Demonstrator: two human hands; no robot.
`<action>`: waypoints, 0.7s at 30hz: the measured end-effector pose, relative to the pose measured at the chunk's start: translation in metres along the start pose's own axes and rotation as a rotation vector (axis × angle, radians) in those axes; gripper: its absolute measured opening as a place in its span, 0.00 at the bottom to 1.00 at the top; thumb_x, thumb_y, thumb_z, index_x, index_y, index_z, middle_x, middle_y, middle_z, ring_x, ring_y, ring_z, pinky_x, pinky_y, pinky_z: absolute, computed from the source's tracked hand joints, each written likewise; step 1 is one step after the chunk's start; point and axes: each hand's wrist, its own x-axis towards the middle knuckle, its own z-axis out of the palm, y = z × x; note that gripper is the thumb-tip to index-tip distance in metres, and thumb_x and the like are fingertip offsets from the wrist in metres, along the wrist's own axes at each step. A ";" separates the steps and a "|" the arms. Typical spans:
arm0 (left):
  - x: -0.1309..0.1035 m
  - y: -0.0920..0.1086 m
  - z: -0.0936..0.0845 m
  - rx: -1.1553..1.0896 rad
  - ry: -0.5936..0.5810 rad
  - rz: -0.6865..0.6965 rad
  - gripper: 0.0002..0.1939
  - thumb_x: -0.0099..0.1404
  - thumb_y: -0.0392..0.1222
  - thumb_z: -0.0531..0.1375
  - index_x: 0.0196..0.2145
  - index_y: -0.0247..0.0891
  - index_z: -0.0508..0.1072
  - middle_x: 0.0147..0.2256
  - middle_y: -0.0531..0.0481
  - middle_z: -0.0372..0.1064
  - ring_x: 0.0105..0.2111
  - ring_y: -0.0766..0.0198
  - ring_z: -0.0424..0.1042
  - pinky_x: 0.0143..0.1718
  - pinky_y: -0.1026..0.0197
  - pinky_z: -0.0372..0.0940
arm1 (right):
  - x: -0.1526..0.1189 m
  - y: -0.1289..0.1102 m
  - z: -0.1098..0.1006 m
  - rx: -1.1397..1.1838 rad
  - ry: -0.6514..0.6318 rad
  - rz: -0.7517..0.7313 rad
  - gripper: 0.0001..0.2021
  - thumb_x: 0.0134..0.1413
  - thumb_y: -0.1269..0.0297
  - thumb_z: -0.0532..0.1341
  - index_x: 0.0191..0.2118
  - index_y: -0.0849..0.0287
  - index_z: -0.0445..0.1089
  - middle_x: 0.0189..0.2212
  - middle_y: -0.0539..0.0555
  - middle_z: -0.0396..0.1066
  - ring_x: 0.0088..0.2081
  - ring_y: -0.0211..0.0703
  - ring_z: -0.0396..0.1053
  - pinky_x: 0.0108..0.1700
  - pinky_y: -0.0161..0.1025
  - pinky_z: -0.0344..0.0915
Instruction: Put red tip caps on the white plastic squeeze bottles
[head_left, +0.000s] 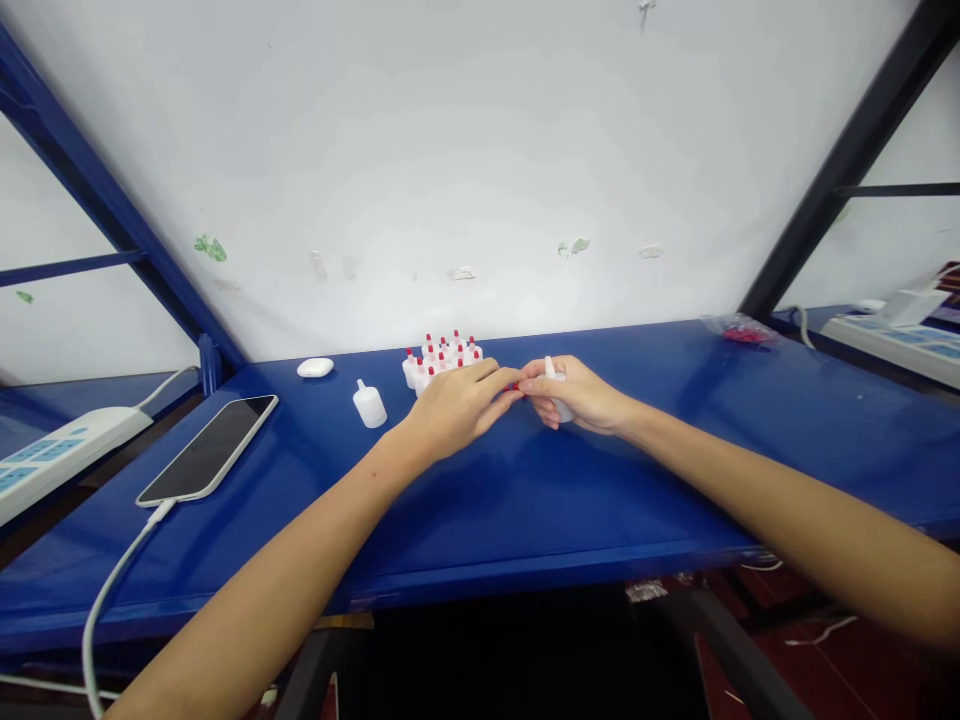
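My right hand (574, 393) is closed round a small white squeeze bottle (561, 408) with a bare nozzle pointing up. The fingertips of my left hand (465, 403) meet those of my right, pinched at a small red cap (516, 387) between them. Behind my left hand stands a cluster of several white bottles (411, 368) with red caps, partly hidden by that hand. Another white bottle (370, 405) without a red cap stands apart, to the left of my left hand.
A phone (210, 450) on a white cable lies at the left, with a white oval case (315, 368) behind it. A clear bag of red pieces (742, 332) lies at the back right. Power strips (67, 455) flank the blue table (480, 515), which backs onto a white wall.
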 end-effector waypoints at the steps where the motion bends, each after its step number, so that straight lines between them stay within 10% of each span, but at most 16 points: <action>1: 0.001 0.001 0.000 -0.014 0.019 0.006 0.13 0.74 0.42 0.51 0.47 0.35 0.72 0.38 0.45 0.72 0.35 0.62 0.70 0.38 0.60 0.64 | 0.000 0.000 0.000 0.040 -0.012 0.007 0.11 0.50 0.58 0.66 0.33 0.58 0.67 0.14 0.42 0.60 0.15 0.33 0.57 0.18 0.33 0.57; 7: 0.002 0.004 0.001 -0.094 0.194 -0.101 0.09 0.72 0.43 0.54 0.42 0.39 0.73 0.31 0.50 0.73 0.35 0.62 0.69 0.47 0.55 0.61 | -0.002 0.002 0.002 -0.011 -0.101 -0.070 0.10 0.52 0.58 0.58 0.28 0.59 0.66 0.16 0.47 0.64 0.16 0.35 0.59 0.19 0.34 0.55; 15: -0.002 0.006 0.007 -0.195 0.093 -0.039 0.12 0.73 0.43 0.53 0.44 0.36 0.73 0.29 0.51 0.73 0.26 0.67 0.69 0.29 0.63 0.61 | -0.006 0.009 0.006 -0.218 -0.048 -0.043 0.23 0.62 0.51 0.45 0.23 0.59 0.64 0.16 0.50 0.62 0.19 0.37 0.59 0.23 0.36 0.57; 21: -0.001 0.007 0.006 -0.190 0.096 -0.014 0.12 0.72 0.42 0.54 0.39 0.36 0.76 0.34 0.46 0.72 0.33 0.64 0.69 0.36 0.60 0.63 | -0.011 0.002 0.007 -0.595 -0.026 -0.206 0.26 0.66 0.48 0.45 0.21 0.58 0.60 0.18 0.49 0.61 0.22 0.37 0.58 0.29 0.36 0.54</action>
